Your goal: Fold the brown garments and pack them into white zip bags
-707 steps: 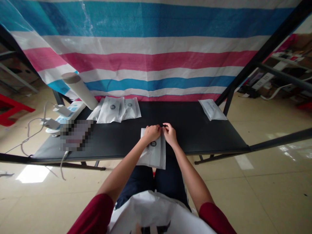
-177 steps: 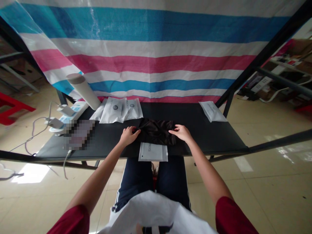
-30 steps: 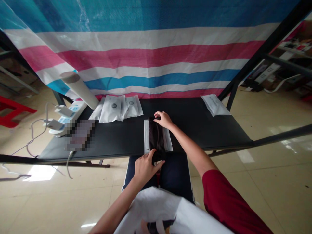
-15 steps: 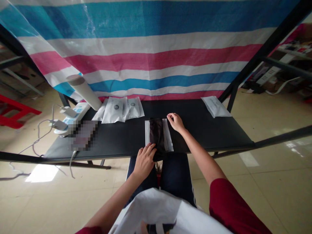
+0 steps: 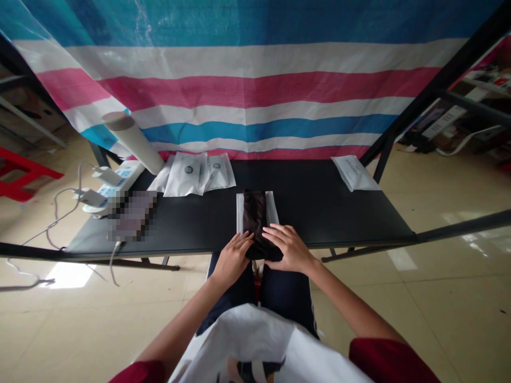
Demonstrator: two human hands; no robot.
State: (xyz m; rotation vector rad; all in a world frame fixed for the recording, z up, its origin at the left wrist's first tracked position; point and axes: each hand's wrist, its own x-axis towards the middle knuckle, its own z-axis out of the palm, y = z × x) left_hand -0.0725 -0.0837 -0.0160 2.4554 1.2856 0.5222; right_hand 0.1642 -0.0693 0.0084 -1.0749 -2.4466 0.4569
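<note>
A strip of thin, dark brown folded fabric (image 5: pixel 255 210) lies lengthwise on a flat white pouch (image 5: pixel 272 208), whose side edges show left and right of it. At the near left corner, my left hand (image 5: pixel 232 257) rests with its fingers stretched over the fabric's edge. On the near right side is my right hand (image 5: pixel 290 249), its fingertips on the fabric and its thumb apart, lower down by the table's front edge. Both hands look open. The near end of the fabric reaches the table edge and is partly hidden between my hands.
Several white printed pouches (image 5: pixel 186 174) lie at the back left of the black table (image 5: pixel 319 205), and another pouch (image 5: pixel 354 173) at the back right. A bottle (image 5: pixel 133 142), a power strip (image 5: pixel 120 183) with plugs and a blurred-out device (image 5: pixel 133 215) on a cable stand left. A striped sheet (image 5: pixel 247 90) hangs behind.
My right hand has come down and left from beside the pouch onto the fabric's near right side. My left hand stays at the near left corner. The view has shifted slightly.
</note>
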